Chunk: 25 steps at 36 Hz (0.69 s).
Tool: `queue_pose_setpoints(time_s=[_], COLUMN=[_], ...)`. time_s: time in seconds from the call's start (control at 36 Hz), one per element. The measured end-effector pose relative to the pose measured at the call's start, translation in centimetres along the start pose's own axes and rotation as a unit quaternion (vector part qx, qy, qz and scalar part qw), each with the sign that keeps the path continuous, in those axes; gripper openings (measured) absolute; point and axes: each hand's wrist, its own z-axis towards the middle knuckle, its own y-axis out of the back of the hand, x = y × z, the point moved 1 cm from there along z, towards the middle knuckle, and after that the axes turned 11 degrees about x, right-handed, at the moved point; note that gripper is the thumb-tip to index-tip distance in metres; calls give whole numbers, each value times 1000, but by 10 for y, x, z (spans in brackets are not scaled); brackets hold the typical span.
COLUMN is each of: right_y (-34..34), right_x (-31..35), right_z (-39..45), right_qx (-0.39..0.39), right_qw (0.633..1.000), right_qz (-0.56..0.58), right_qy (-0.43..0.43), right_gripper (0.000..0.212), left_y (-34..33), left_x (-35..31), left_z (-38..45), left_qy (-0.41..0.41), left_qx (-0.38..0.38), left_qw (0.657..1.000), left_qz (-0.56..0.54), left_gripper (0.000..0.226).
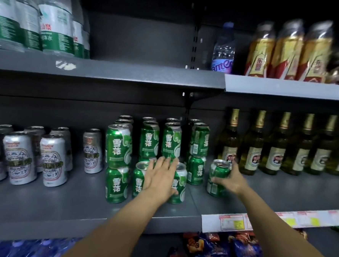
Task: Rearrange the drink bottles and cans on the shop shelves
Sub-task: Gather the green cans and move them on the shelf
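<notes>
On the middle shelf (80, 208), nearest the camera, two bare forearms reach in. The left hand (160, 177) lies flat with straight fingers against the two front green cans (178, 185) of the block, pressing or steadying them and curled round nothing. The right hand (230, 180) is wrapped round a lone can (217, 178) that stands apart to the right of the block, just in front of the first beer bottle (228, 140); whether that can rests on the shelf or is just clear of it I cannot tell.

The step looks like bringing this stray into the green group. To do it well, I would keep the flat hand bracing the front pair — the cans behind are stacked two high and a knock could topple them — then carry the stray upright, clear of the glass bottles, and set it flush beside the right-hand stack (198, 152) or on a single can, label outward.

Left of the green block stand white cans (53, 161) in loose rows with gaps between. Behind and right runs a row of beer bottles. The shelf is grey painted metal, with price tags (236, 222) on its right edge. Below lie snack packets (216, 252) and blue bottle tops; above — on the upper shelf (128, 72) — water bottles (56, 22), a purple-labelled bottle (223, 50) and gold-labelled bottles (288, 52). Lighting is dim.
</notes>
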Motion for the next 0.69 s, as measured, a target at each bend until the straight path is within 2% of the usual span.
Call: queue_pose_setpoints(time_s=[0.06, 0.17, 0.25, 0.31, 0.36, 0.42, 0.5, 0.56, 0.64, 0.69], right_y=[-4, -8, -9, -10, -12, -13, -13, -15, -20, -28], right_x=[-8, -18, -39, -48, -32, -23, -7, 8, 42, 66], right_z=[4, 9, 35, 49, 31, 19, -2, -19, -40, -50], right_qx=[4, -37, -62, -57, -50, -66, -137, -186, -234, -231], right_qw=[1000, 999, 998, 998, 998, 996, 988, 979, 963, 961], right_qz=[-1, 12, 3, -5, -15, -45, -69, -73, -82, -64], right_qy=[-3, -15, -23, -29, -34, -34, -4, 38, 106, 140], right_gripper=[97, 96, 112, 115, 98, 81, 73, 74, 72, 72], left_y=[-3, -10, -11, -11, -13, -18, -32, -37, -41, -43], left_x=[0, -6, -10, -11, -12, -9, 2, 8, 9, 7], left_z=[5, 6, 5, 3, -1, -9, -25, -36, -48, -51], left_qy=[11, 36, 50, 56, 55, 47, 61, 103, 167, 180], left_qx=[-4, -27, -44, -49, -60, -117, -274, -317, -285, -244], left_qw=[1000, 999, 998, 997, 997, 991, 951, 920, 884, 874], left_qz=[25, 24, 15, 6, -8, -34, -133, -207, -332, -379], left_gripper=[87, 77, 76, 77, 83, 87, 72, 65, 71, 73])
